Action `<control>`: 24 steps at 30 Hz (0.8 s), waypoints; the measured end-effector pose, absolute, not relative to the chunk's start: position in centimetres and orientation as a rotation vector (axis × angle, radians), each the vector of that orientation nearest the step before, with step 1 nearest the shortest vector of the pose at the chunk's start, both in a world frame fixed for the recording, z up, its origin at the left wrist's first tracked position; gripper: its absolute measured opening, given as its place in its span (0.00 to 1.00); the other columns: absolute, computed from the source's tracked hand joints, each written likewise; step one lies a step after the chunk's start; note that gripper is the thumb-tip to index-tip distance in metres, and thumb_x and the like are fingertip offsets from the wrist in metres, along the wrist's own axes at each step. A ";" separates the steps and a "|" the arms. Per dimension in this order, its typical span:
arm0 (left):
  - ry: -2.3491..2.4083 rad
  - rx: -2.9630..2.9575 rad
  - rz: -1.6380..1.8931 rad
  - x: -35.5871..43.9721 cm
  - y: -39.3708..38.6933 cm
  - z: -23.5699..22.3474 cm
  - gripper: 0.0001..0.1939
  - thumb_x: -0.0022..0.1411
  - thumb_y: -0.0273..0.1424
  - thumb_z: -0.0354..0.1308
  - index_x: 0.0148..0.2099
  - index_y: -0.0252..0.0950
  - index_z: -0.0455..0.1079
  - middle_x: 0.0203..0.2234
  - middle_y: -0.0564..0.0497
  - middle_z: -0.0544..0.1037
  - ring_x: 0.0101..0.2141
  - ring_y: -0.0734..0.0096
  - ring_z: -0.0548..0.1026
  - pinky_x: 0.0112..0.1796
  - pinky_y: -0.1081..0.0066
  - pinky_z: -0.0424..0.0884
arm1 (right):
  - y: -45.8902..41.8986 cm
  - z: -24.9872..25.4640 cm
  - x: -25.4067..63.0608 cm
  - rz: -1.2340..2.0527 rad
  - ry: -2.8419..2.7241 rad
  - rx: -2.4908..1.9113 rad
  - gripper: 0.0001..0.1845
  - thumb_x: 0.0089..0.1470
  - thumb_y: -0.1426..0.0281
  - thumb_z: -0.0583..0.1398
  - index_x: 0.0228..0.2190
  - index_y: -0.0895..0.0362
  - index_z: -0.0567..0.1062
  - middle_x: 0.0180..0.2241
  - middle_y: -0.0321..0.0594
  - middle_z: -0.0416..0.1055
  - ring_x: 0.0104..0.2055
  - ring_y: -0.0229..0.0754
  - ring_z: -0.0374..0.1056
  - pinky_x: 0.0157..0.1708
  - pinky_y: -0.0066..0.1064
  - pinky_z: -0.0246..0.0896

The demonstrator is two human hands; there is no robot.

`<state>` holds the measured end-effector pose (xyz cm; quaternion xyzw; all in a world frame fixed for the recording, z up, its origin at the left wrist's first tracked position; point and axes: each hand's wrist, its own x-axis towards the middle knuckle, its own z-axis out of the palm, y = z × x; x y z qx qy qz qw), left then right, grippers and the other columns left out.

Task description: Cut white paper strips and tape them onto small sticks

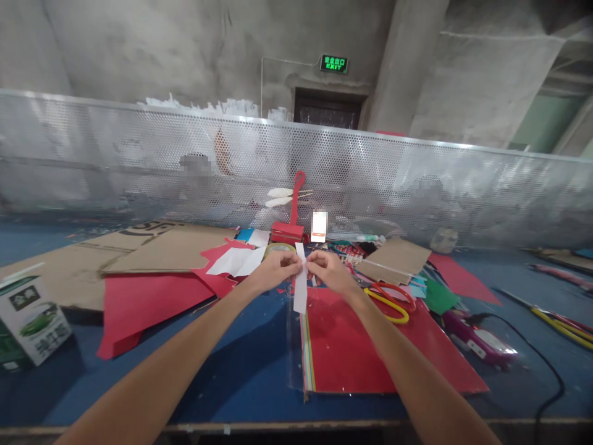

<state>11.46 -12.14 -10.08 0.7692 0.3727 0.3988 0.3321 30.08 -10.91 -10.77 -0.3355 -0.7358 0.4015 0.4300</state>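
Observation:
A narrow white paper strip (pixel 301 293) hangs upright between my hands, over the near end of the stacked sheets. My left hand (pixel 281 266) pinches its left edge with thumb and fingertips. From the other side my right hand (pixel 325 267) pinches it at about the same height. Below the strip lies a stack of coloured paper (pixel 361 346) with a red sheet on top. Scissors with yellow and red handles (pixel 391 303) rest on that stack beside my right forearm. Behind my left hand lies a white paper piece (pixel 236 262), next to a roll of tape (pixel 279 248).
Cardboard (pixel 157 247) and red paper (pixel 152 303) cover the left side, with a milk carton (pixel 34 321) nearer. A red paper construction (pixel 287 232) and a lit phone (pixel 319 227) stand before the perforated metal screen (pixel 139 161). A purple device (pixel 482 340) with a cable lies right.

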 end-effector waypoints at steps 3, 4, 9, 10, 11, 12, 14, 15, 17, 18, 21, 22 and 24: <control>0.983 2.022 1.035 11.5 -12.2 -10.0 0.08 0.56 0.33 0.55 0.31 0.34 0.70 0.20 0.55 0.70 0.23 0.76 0.67 0.26 0.75 0.63 | -10.8 -10.8 30.1 1.029 -1.834 -0.835 0.09 0.50 0.65 0.59 0.29 0.59 0.71 0.21 0.34 0.70 0.18 0.33 0.61 0.18 0.24 0.56; 0.986 2.028 1.037 11.5 -12.2 -10.0 0.07 0.56 0.33 0.55 0.31 0.34 0.69 0.20 0.55 0.70 0.23 0.76 0.67 0.26 0.75 0.63 | -10.8 -10.9 30.1 1.029 -1.837 -0.830 0.09 0.50 0.65 0.59 0.29 0.59 0.71 0.21 0.34 0.70 0.18 0.33 0.61 0.19 0.24 0.57; 1.004 2.051 1.043 11.6 -12.2 -9.9 0.07 0.56 0.32 0.55 0.31 0.34 0.69 0.20 0.54 0.70 0.23 0.76 0.67 0.26 0.75 0.63 | -10.9 -10.8 30.1 0.993 -1.865 -0.836 0.10 0.51 0.63 0.60 0.29 0.58 0.71 0.21 0.34 0.70 0.19 0.33 0.62 0.18 0.24 0.57; 1.008 2.052 1.043 11.6 -12.2 -9.9 0.07 0.55 0.32 0.55 0.31 0.34 0.69 0.20 0.54 0.70 0.23 0.76 0.67 0.26 0.75 0.63 | -11.0 -10.7 30.1 0.986 -1.867 -0.845 0.11 0.51 0.63 0.60 0.29 0.58 0.71 0.21 0.34 0.70 0.19 0.33 0.62 0.18 0.24 0.57; 1.010 2.052 1.044 11.6 -12.2 -9.9 0.06 0.55 0.32 0.55 0.30 0.34 0.69 0.20 0.54 0.70 0.23 0.76 0.67 0.26 0.75 0.63 | -11.0 -10.7 30.1 0.983 -1.867 -0.851 0.11 0.50 0.62 0.60 0.29 0.58 0.70 0.21 0.34 0.70 0.19 0.33 0.61 0.17 0.24 0.56; 1.010 2.048 1.045 11.6 -12.2 -9.9 0.06 0.55 0.32 0.55 0.30 0.34 0.69 0.20 0.54 0.70 0.23 0.76 0.67 0.26 0.75 0.63 | -11.0 -10.7 30.1 0.982 -1.866 -0.856 0.11 0.50 0.62 0.60 0.29 0.58 0.70 0.21 0.34 0.69 0.18 0.33 0.61 0.17 0.24 0.56; 0.994 2.035 1.044 11.6 -12.1 -10.0 0.07 0.56 0.32 0.55 0.30 0.35 0.68 0.20 0.54 0.69 0.23 0.76 0.67 0.26 0.75 0.63 | -11.1 -10.6 30.1 0.985 -1.864 -0.858 0.11 0.51 0.62 0.60 0.28 0.58 0.70 0.21 0.34 0.69 0.18 0.33 0.61 0.17 0.24 0.56; 0.984 2.027 1.044 11.6 -12.1 -10.0 0.07 0.56 0.32 0.55 0.30 0.35 0.68 0.20 0.55 0.69 0.22 0.76 0.67 0.26 0.75 0.63 | -11.1 -10.6 30.1 0.989 -1.863 -0.857 0.11 0.51 0.62 0.60 0.28 0.58 0.70 0.21 0.34 0.69 0.18 0.33 0.61 0.17 0.24 0.56; 0.966 2.015 1.045 11.5 -12.0 -10.1 0.06 0.56 0.32 0.54 0.30 0.35 0.68 0.20 0.55 0.69 0.22 0.76 0.67 0.26 0.75 0.63 | -11.0 -10.6 30.1 0.999 -1.857 -0.850 0.11 0.51 0.62 0.60 0.28 0.58 0.70 0.21 0.34 0.70 0.18 0.33 0.60 0.17 0.24 0.56; 0.962 2.012 1.046 11.5 -11.9 -10.2 0.06 0.56 0.32 0.54 0.30 0.35 0.68 0.20 0.55 0.69 0.22 0.76 0.67 0.26 0.75 0.64 | -11.0 -10.6 30.2 1.003 -1.853 -0.845 0.11 0.51 0.62 0.60 0.28 0.58 0.70 0.21 0.34 0.70 0.17 0.33 0.60 0.16 0.24 0.56; 0.971 2.002 1.060 11.5 -11.8 -10.3 0.07 0.57 0.33 0.54 0.31 0.35 0.68 0.21 0.54 0.70 0.23 0.75 0.69 0.27 0.74 0.65 | -11.1 -10.6 30.2 1.022 -1.841 -0.841 0.11 0.51 0.62 0.60 0.28 0.58 0.70 0.21 0.34 0.70 0.17 0.32 0.60 0.16 0.23 0.55; 0.972 2.000 1.063 11.5 -11.8 -10.3 0.07 0.58 0.33 0.54 0.31 0.34 0.68 0.22 0.54 0.70 0.23 0.75 0.69 0.27 0.74 0.65 | -11.1 -10.6 30.2 1.026 -1.838 -0.842 0.10 0.51 0.62 0.60 0.28 0.58 0.70 0.21 0.34 0.70 0.17 0.32 0.60 0.16 0.23 0.55; 0.960 1.995 1.054 11.5 -11.9 -10.3 0.08 0.58 0.34 0.54 0.31 0.34 0.67 0.22 0.54 0.70 0.24 0.76 0.69 0.28 0.74 0.65 | -11.1 -10.5 30.2 1.032 -1.832 -0.843 0.10 0.51 0.63 0.60 0.28 0.58 0.70 0.21 0.34 0.70 0.17 0.32 0.60 0.16 0.23 0.56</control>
